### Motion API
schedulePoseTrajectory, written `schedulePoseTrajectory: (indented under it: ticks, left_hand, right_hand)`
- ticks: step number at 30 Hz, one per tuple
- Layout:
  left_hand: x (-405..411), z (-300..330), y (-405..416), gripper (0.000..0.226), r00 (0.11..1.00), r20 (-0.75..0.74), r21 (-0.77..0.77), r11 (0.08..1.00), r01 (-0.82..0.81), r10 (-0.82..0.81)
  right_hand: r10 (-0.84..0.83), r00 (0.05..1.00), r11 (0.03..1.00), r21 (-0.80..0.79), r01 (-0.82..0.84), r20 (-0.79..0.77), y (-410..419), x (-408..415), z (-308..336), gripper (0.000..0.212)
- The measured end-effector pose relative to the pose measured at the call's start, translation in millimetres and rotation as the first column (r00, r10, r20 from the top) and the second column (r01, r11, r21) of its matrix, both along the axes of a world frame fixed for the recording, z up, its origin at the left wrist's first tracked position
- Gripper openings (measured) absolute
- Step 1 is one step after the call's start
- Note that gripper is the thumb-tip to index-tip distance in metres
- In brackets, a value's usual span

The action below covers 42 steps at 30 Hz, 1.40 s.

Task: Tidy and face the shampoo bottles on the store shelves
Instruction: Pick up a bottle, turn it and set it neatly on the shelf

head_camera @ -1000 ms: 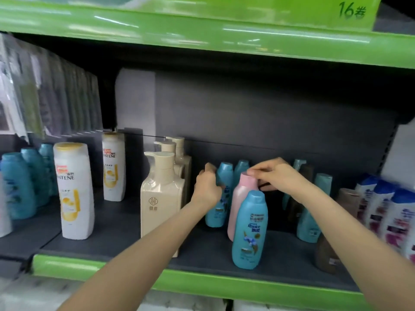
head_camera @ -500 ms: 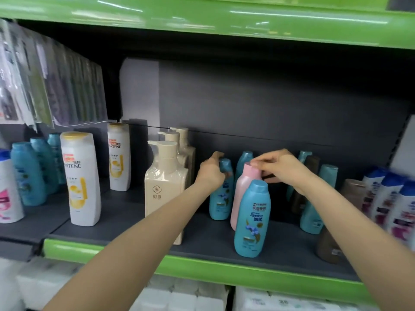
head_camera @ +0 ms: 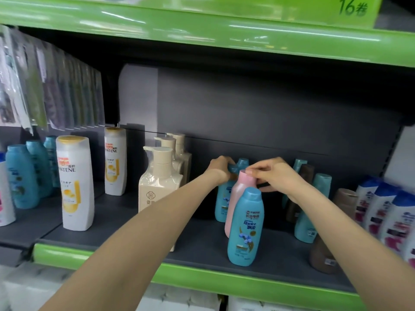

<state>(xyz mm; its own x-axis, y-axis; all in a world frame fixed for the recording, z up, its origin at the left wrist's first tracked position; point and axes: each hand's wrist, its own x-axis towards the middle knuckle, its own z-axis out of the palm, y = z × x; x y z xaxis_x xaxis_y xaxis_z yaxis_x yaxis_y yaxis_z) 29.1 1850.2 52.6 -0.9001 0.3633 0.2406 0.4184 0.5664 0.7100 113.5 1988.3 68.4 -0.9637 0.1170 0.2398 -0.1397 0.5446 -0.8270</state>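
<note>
Head view: pink bottle (head_camera: 238,194) upright, cap up

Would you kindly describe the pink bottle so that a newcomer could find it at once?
On the dark shelf with the green front lip, look right of the cream pump bottles. The pink bottle stands directly behind the front teal Rejoice bottle, its cap pinched by the right hand. It is the only pink one.

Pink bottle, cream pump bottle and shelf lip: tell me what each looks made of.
Pink bottle: likely opaque plastic, satin finish, with soft, even shading and no sharp glare. Cream pump bottle: probably plastic, wrapped in clear film, going by the crinkled shine at its shoulders. Shelf lip: glossy green, with bright streaked reflections; painted metal or plastic, hard to tell which.
</note>
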Motion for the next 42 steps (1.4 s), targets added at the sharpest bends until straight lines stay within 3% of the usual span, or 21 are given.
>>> schedulePoseTrajectory:
  ticks: [4, 8, 14, 28, 33, 37, 40, 42]
  left_hand:
    - [-5.8, 10.1, -7.4, 0.046, 0.999, -0.03, -0.025, 0.999, -0.029, 0.029]
    - [-7.9, 15.0, -10.7, 0.037, 1.0, -0.02, -0.075, 0.997, -0.015, 0.014]
    - [-5.3, 6.6, -2.8, 0.027, 0.999, -0.028, 0.015, 0.999, 0.033, -0.033]
    - [-12.0, 5.5, 3.3, 0.031, 0.998, 0.029, 0.036, 0.998, 0.06, -0.061]
    - [-24.6, 13.2, -3.0, 0.019, 0.999, -0.02, 0.171, 0.984, -0.045, 0.049]
    - [-32.5, 12.9, -3.4, 0.012, 0.999, -0.021, 0.219, 0.975, -0.037, 0.043]
    - [-33.9, 6.6, 0.2, 0.006, 0.999, 0.014, 0.193, 0.981, 0.031, -0.034]
    - [-34.8, 3.7, 4.9, 0.015, 0.996, 0.066, 0.159, 0.986, 0.045, -0.056]
  right_hand:
    - [0.006, 1.0, 1.0, -0.003, -0.006, -0.003, 0.6, 0.2, 0.0, 0.018]
    - [0.015, 1.0, 1.0, -0.023, -0.015, -0.012, 0.3, 1.1, -0.7, 0.018]
    - [0.008, 1.0, 1.0, -0.017, -0.008, -0.02, 0.7, -0.4, -2.6, 0.011]
    - [-0.006, 0.998, 1.0, 0.01, 0.007, -0.058, 0.1, 0.2, -6.5, 0.012]
    - [-0.181, 0.971, 0.976, -0.147, 0.159, -0.156, 9.6, -15.0, -2.9, 0.01]
    - [-0.282, 0.949, 0.959, -0.006, 0.284, -0.139, 24.7, -45.8, -2.0, 0.017]
    - [-0.243, 0.968, 0.963, 0.102, 0.248, -0.064, 30.8, -68.0, -3.5, 0.035]
    - [-0.195, 0.98, 0.97, 0.146, 0.197, -0.025, 32.0, -82.6, -5.7, 0.044]
